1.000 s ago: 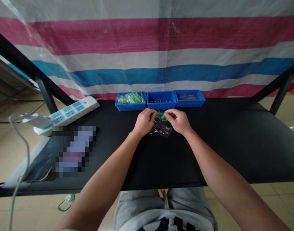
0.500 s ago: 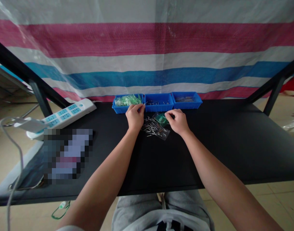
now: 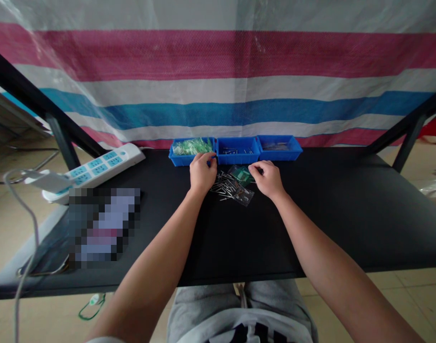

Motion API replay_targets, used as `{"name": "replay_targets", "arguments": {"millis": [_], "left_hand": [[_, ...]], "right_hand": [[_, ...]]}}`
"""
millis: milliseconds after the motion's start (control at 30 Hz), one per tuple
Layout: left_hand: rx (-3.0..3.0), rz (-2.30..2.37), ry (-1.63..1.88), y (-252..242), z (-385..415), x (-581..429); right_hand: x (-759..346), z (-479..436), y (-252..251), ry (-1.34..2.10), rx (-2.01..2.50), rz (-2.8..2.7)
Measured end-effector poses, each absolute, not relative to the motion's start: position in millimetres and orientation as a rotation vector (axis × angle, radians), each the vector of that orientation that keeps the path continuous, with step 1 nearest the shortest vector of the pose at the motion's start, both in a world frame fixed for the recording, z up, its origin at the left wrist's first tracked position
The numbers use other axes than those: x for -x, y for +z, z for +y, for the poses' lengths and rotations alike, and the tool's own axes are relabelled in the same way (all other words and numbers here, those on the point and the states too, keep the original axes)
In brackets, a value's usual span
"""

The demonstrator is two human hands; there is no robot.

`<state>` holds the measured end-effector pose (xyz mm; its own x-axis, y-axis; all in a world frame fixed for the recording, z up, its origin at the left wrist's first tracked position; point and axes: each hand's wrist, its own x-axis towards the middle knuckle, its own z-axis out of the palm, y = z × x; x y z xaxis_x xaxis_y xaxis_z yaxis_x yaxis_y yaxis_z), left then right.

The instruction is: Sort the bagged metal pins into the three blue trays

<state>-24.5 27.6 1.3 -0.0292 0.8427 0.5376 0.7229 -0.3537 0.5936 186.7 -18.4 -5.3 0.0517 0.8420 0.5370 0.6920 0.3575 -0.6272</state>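
Note:
On the black table (image 3: 328, 214), a clear plastic bag (image 3: 244, 194) lies between my hands with a small green board (image 3: 243, 175) on it and a pile of thin metal pins (image 3: 225, 186) beside it. My left hand (image 3: 201, 172) is curled, its fingertips pinched near the front edge of the blue bins; what they hold is too small to name. My right hand (image 3: 268, 178) is closed, its fingers pinching the edge of the green board and bag.
Three blue bins stand in a row at the back: left bin (image 3: 192, 151) with green parts, middle bin (image 3: 237, 149) with pins, right bin (image 3: 279, 147). A white power strip (image 3: 96, 169) lies at left, with a blurred object (image 3: 103, 224) in front. Striped tarp behind.
My left hand moved from the bag up and left toward the bins, uncovering the pile of pins. My right hand stayed at the green board.

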Motion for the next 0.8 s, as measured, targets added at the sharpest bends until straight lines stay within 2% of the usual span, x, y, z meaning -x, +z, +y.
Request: {"name": "replay_targets", "arguments": {"millis": [67, 233, 500, 800], "left_hand": [[-2.066, 1.753, 1.237, 5.4, 26.8, 33.6], [-2.061, 1.873, 0.717, 14.5, 26.6, 58.5], [-2.009, 1.891, 0.178, 26.0, 21.5, 61.6], [-2.203, 1.915, 0.002, 19.0, 13.0, 40.4]], "right_hand": [[-188.8, -17.3, -5.9, 0.207, 1.391, -1.662], [-196.1, -13.2, -8.1, 0.198, 1.466, -1.543], [-202.6, -10.3, -9.6, 0.230, 1.588, -1.452], [-196.1, -10.9, -10.2, 0.308, 1.592, -1.516]]}}
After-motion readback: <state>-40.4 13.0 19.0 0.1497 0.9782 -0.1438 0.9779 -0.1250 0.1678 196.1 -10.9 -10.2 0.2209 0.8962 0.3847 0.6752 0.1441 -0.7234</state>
